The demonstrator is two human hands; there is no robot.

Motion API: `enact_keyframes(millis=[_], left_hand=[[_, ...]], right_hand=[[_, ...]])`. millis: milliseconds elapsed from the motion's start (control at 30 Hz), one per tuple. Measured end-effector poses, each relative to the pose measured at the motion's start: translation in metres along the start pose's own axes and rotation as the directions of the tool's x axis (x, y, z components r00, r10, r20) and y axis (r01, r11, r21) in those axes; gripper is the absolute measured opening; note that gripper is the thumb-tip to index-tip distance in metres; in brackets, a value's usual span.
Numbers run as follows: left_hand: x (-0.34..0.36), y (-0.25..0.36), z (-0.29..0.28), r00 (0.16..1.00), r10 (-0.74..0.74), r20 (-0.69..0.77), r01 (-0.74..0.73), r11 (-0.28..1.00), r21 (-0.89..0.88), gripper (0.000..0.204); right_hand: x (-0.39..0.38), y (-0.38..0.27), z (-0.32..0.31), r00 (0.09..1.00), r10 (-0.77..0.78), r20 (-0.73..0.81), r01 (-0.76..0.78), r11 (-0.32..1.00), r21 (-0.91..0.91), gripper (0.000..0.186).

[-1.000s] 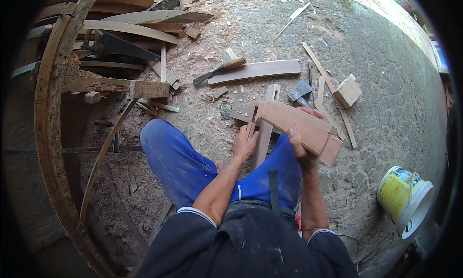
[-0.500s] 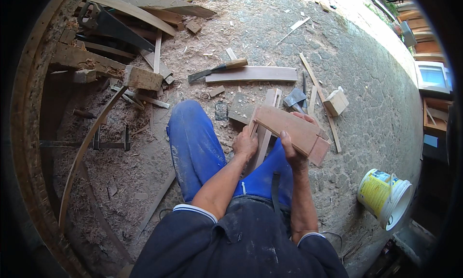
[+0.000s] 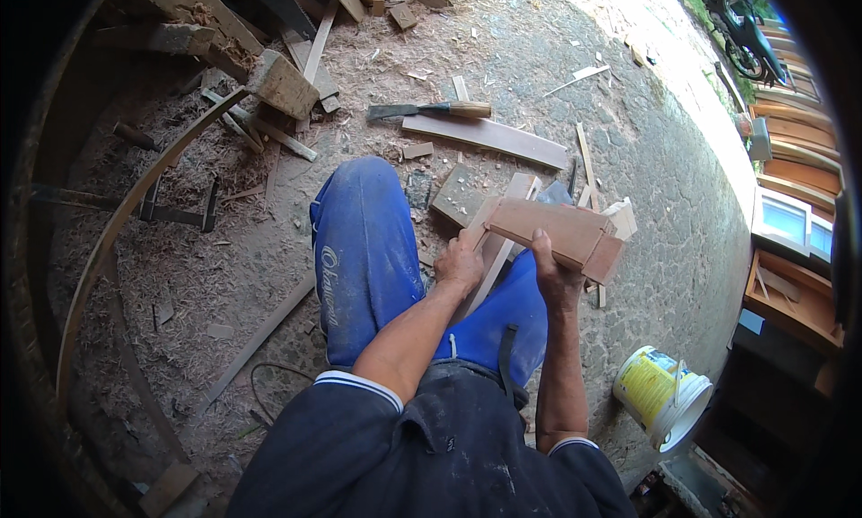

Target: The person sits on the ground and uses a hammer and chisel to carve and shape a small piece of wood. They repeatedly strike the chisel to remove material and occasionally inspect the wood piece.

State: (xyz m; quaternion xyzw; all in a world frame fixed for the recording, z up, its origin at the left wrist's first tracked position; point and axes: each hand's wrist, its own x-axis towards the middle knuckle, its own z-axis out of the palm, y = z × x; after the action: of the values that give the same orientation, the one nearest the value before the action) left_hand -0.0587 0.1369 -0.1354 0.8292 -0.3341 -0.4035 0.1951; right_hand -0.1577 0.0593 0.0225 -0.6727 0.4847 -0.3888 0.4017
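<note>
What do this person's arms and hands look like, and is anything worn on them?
Both hands are bare, with no gloves: the left hand and the right hand. The forearms are uncovered too. A dark navy short-sleeved shirt ends above each elbow in a cuff edged with a thin white stripe. No watch, ring or band shows on either wrist.

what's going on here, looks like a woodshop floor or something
A person in blue trousers sits on a sawdust-strewn floor holding a reddish wooden block over their knees. The right hand grips the block's near edge; the left hand rests at its left end, against a thin wooden strip. A chisel with a wooden handle lies untouched on the ground ahead, beside a flat board. A yellow-and-white bucket stands to the person's right, and a curved wooden frame lies to the left.
</note>
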Motion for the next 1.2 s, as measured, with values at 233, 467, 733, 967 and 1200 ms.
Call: enact_keyframes(millis=[233,467,733,967,1200], left_hand=[[-0.003,0.003,-0.005,0.995,-0.027,0.092,0.026,1.000,0.015,0.045],[-0.001,0.010,-0.018,0.994,-0.011,0.107,0.013,1.000,-0.012,0.045],[-0.001,0.013,-0.022,0.997,0.001,0.083,0.000,1.000,-0.008,0.041],[-0.003,0.014,-0.019,0.999,0.011,0.034,-0.013,0.999,0.042,0.039],[0.001,0.008,-0.011,1.000,0.025,-0.019,-0.023,0.995,0.099,0.039]], right_hand=[[0.012,0.001,0.025,0.990,0.135,0.029,-0.131,0.984,-0.123,0.042],[0.004,0.025,0.035,1.000,0.011,0.002,-0.010,0.984,-0.176,0.038],[0.016,0.012,0.018,0.988,-0.025,0.151,0.055,0.978,-0.200,0.070],[0.048,0.073,-0.063,0.897,0.191,0.400,-0.164,0.981,-0.100,0.102],[0.078,0.207,-0.086,0.710,0.668,0.220,-0.325,0.589,-0.740,0.068]])
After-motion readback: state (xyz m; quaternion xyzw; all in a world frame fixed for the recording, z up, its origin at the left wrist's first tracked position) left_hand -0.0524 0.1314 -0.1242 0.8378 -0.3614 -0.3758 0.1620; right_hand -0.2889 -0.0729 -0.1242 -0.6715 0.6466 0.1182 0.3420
